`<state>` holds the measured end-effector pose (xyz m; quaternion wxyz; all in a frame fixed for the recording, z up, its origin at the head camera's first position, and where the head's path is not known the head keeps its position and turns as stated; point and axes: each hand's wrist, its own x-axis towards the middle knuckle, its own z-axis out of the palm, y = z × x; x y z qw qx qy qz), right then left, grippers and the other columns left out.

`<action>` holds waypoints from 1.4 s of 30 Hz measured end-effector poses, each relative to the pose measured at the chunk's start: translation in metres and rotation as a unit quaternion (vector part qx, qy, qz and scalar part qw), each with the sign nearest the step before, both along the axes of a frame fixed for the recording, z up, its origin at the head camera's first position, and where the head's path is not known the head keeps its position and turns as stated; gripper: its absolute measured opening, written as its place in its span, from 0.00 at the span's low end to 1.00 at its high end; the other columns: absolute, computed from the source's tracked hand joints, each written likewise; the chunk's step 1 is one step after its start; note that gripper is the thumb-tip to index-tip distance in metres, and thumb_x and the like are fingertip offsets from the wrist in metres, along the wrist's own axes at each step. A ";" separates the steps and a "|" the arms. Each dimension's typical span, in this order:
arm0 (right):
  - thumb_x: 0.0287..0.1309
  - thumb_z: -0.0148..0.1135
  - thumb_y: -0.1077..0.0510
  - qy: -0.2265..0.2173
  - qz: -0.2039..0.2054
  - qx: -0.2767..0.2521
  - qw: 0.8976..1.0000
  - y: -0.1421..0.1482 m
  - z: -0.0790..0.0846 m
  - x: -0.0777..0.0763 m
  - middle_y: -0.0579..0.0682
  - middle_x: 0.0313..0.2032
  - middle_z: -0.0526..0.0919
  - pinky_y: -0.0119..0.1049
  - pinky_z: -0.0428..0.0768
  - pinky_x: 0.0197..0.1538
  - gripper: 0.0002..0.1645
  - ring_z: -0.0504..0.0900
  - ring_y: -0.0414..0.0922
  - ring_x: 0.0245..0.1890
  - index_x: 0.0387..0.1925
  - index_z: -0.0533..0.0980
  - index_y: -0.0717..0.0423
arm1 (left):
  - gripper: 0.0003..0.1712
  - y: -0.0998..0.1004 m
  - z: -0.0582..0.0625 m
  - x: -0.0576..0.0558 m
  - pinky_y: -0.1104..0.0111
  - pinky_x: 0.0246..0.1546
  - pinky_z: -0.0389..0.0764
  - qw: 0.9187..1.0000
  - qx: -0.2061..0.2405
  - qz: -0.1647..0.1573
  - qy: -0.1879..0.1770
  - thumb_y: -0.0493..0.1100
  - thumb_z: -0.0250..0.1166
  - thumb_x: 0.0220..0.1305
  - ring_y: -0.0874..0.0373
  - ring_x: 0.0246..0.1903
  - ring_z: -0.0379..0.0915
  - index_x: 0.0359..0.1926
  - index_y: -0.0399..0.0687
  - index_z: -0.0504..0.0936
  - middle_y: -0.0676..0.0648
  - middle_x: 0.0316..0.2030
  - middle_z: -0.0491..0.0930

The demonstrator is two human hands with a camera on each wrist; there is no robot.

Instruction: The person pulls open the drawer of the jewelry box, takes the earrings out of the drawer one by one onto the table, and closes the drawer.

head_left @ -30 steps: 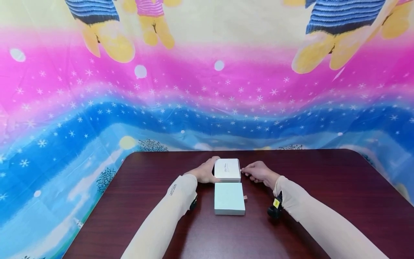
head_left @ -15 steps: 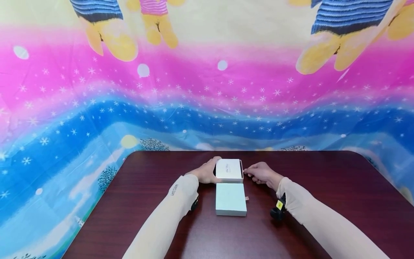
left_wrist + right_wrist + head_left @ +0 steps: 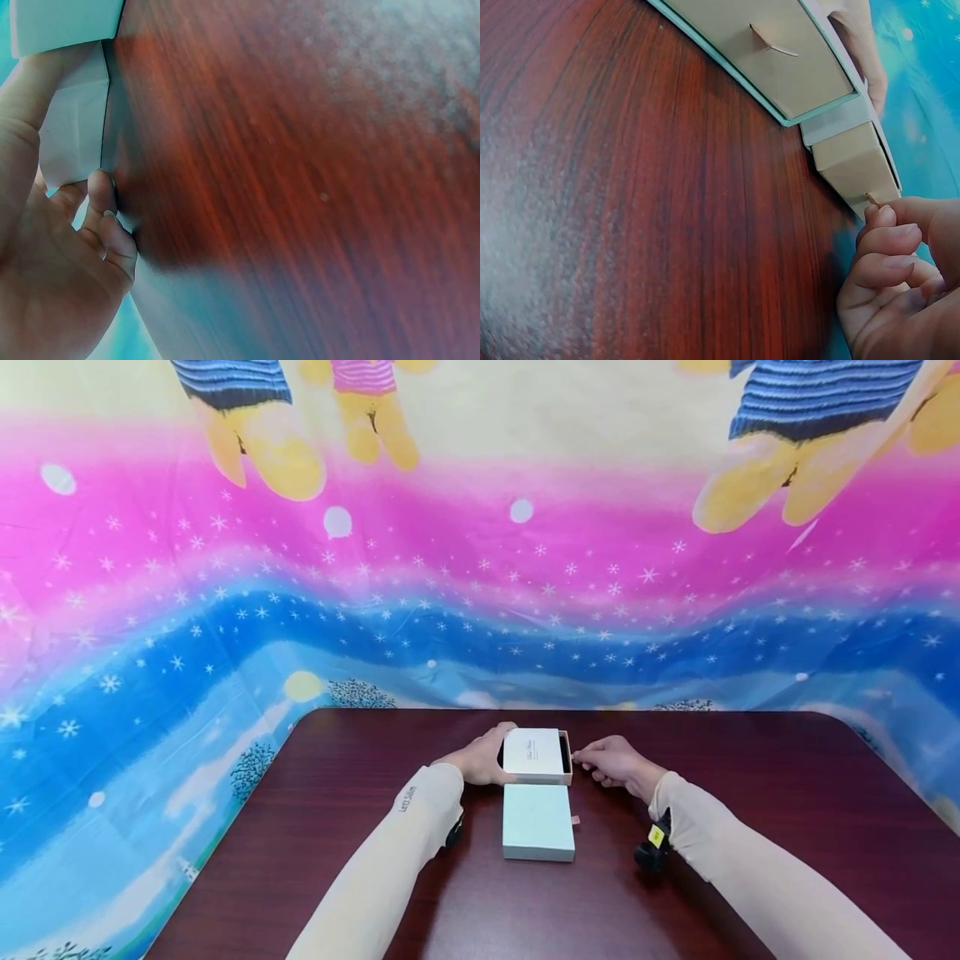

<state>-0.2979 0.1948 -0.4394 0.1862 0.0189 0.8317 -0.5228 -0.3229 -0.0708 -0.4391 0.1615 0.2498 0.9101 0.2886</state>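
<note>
- A printed backdrop (image 3: pixel 480 552) of pink and blue bands with snowflakes hangs behind everything.
- The dark red-brown desk (image 3: pixel 787 785) carries both boxes near its far edge.
- The mint box (image 3: pixel 537 822) lies flat just nearer the person than the white one, its pull ribbon (image 3: pixel 576 820) sticking out toward the person's right.
- The white box (image 3: pixel 531 752) lies flat directly beyond it, between the two hands; its sliding axis runs left to right, open end facing the person's right, with the lettering on top turned sideways. Foreshortening hides which side of its cover is longer.
- The right hand (image 3: pixel 621 764), fingers curled in, pinches a small tab between thumb and fingertip.
- The left hand (image 3: pixel 483 756) grips the white box round its left end, thumb along the near side, fingers at the far side.
- The tan-ended drawer (image 3: pixel 859 161) stands partly out of the white cover, pointing right, a dark interior strip showing.
- The small tab (image 3: pixel 868 196) projects from the drawer's end face.
</note>
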 end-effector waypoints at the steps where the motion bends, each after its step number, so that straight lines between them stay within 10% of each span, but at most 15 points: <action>1: 0.72 0.54 0.58 -0.002 -0.001 -0.002 1.000 0.000 0.000 -0.001 0.44 0.24 0.72 0.30 0.66 0.25 0.14 0.66 0.37 0.19 0.44 0.80 0.66 | 0.54 0.000 0.000 0.000 0.54 0.64 0.68 1.000 -0.001 0.000 0.000 0.46 0.74 0.59 0.50 0.61 0.66 0.78 0.45 0.50 0.42 0.67 0.66; 42: 0.73 0.53 0.57 -0.003 -0.002 -0.006 1.000 0.016 -0.003 -0.001 0.42 0.25 0.71 0.29 0.67 0.25 0.15 0.65 0.36 0.19 0.44 0.78 0.65 | 0.53 -0.001 -0.001 0.002 0.54 0.63 0.68 1.000 0.008 0.004 0.001 0.46 0.74 0.60 0.50 0.60 0.66 0.78 0.47 0.50 0.42 0.67 0.66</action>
